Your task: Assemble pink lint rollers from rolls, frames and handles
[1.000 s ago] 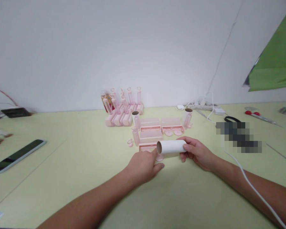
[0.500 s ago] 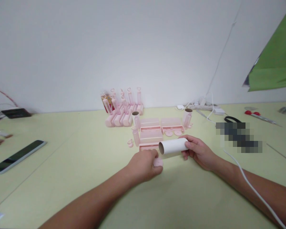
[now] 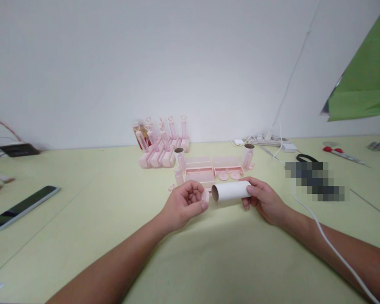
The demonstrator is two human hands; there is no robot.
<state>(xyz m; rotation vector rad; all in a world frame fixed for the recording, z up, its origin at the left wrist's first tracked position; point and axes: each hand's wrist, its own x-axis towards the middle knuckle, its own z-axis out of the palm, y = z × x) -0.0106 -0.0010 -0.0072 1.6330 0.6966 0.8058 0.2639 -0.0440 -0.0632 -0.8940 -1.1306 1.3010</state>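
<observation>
My right hand [image 3: 262, 198] is closed round the right part of a white cardboard tube [image 3: 232, 191], which lies nearly level with its hollow end facing left. My left hand [image 3: 183, 204] pinches a small round pink cap [image 3: 205, 196] between thumb and fingers. The cap is on edge, just left of the tube's hollow end and apart from it. Behind my hands lie open pink cases [image 3: 226, 162] with translucent lids, and two more pink discs [image 3: 223, 176] rest in front of one. My left hand hides part of the nearest case.
Several assembled pink dispensers [image 3: 156, 157] stand at the back near the wall. Two upright cardboard tubes [image 3: 248, 158] flank the cases. A phone-like device [image 3: 23, 207] lies left. At right are a white cable [image 3: 316, 221], a power strip [image 3: 261, 141] and a red-handled tool [image 3: 335, 151].
My left hand has lifted the pink cap from low by the table and turned it on edge toward the tube's hollow end. My right hand holds the tube almost still.
</observation>
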